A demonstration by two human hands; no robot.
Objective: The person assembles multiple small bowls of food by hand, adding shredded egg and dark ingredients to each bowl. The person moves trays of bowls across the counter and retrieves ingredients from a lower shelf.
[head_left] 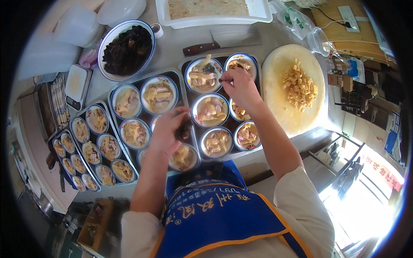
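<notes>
My left hand (167, 131) is curled around a clump of dark food that looks like black wood ear fungus (185, 130), above the small bowls at the tray's near side. The fingers of my right hand (240, 89) are pinched on a small dark piece, just in front of the far right bowl (241, 62). Dark pieces show in that bowl and in the bowl (202, 81) to its left. Other patterned bowls, like the one (210, 110) between my hands, hold pale meat and yellowish strips. Part of the bowls under my left forearm is hidden.
A large blue-rimmed bowl (101, 60) of dark fungus stands at the far left, near a scale (75, 84). A wooden-handled cleaver (201, 48) lies beyond the trays. Yellow strips (300, 86) are heaped on the round cutting board (275, 107). Behind stands a white tub (215, 21).
</notes>
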